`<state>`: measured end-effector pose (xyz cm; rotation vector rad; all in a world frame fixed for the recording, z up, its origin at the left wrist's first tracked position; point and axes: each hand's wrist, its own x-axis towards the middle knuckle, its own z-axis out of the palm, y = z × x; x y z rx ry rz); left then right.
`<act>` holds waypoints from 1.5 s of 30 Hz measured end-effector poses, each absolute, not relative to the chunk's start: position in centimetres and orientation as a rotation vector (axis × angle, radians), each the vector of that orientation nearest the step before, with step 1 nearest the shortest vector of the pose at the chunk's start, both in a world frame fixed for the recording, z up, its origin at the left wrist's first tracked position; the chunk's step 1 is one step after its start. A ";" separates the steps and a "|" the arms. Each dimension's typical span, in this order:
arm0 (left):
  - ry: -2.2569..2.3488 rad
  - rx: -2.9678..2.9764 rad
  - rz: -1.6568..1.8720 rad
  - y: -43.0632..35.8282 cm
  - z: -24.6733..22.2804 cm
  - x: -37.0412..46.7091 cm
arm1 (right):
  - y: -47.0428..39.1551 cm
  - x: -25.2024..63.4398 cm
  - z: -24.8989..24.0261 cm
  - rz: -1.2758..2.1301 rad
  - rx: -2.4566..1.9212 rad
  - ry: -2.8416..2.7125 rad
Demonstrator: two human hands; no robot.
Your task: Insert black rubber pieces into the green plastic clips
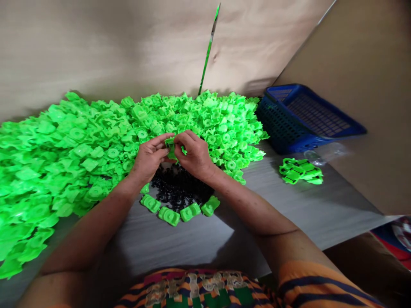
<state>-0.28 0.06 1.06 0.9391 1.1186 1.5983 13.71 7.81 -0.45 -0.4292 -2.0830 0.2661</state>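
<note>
Both hands meet above a pile of small black plastic parts. Between the fingers of my left hand is a green plastic toy car body, with a small dark strip visible across it. My right hand is closed in a pinch at the same car body; its fingertips hide what they grip. Several green car bodies lie in a curved row on the near side of the black parts.
A large heap of green car bodies spreads along the wall. At the right stands a blue plastic basket. Near it lie a stack of green pieces with black bars and a clear plastic item. A thin green strip rises behind the heap.
</note>
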 end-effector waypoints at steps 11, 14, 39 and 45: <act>1.131 0.961 1.585 -0.1 1.0 -0.4 | 7.9 13.8 -0.5 0.243 -0.446 -2.107; 1.126 0.966 1.597 -0.1 0.8 -0.3 | 7.9 13.8 -0.5 0.229 -0.428 -2.096; 1.357 1.110 1.756 0.0 0.9 -0.7 | 8.3 13.5 0.3 1.317 -0.539 -1.721; 1.347 1.124 1.737 -0.1 1.1 -0.7 | 8.3 13.4 0.3 1.382 -0.513 -1.694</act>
